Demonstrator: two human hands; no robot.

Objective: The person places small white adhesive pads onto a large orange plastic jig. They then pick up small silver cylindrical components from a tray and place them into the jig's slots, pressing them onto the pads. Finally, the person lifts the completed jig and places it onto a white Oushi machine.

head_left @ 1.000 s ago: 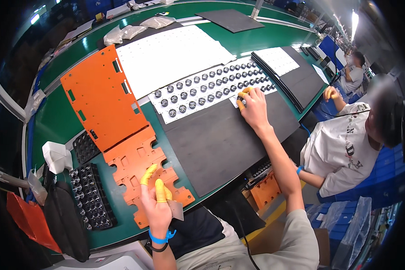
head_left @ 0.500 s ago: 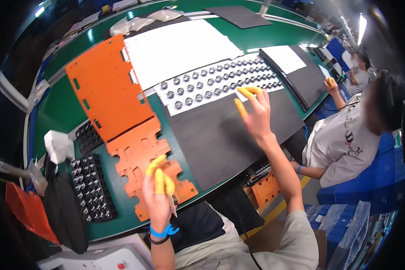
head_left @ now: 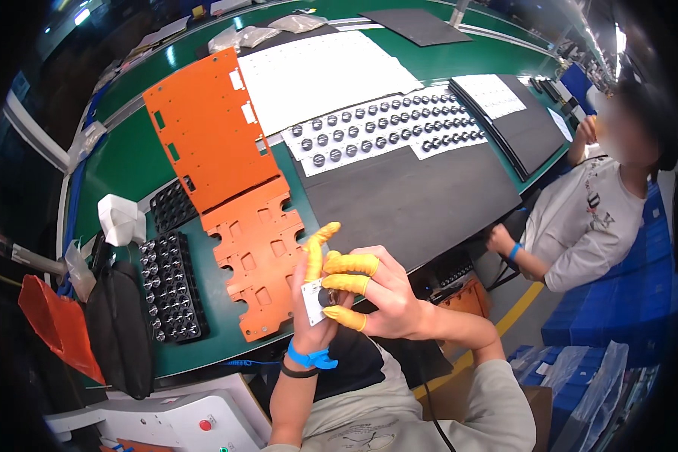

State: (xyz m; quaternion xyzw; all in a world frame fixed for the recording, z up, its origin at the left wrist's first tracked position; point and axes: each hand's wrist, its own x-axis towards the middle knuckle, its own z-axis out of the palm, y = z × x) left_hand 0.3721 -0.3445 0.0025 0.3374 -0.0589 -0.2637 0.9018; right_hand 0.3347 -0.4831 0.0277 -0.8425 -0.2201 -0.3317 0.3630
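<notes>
My left hand [head_left: 303, 328] is raised in front of my body, gripping a small white board [head_left: 310, 310] between yellow-covered fingers. A black round part [head_left: 326, 297] sits against the face of that board. From the right, my right hand [head_left: 393, 303] reaches over with yellow finger cots and has its fingertips closed on the round part. Whether the part is fixed to the board cannot be seen. Beyond both hands, several rows of similar black round parts stand on white boards [head_left: 361, 167] along a black mat [head_left: 414, 200].
Left of the mat lie an orange panel [head_left: 211, 135] and an orange plate with cutouts [head_left: 267, 245]. A black tray of shiny round parts [head_left: 172, 290] is at the left, near a white container [head_left: 122, 220]. A co-worker [head_left: 587, 211] sits at the right.
My right hand has come back from the rows of black parts to my left hand and now grips a round part at the white board. My left hand has shifted right.
</notes>
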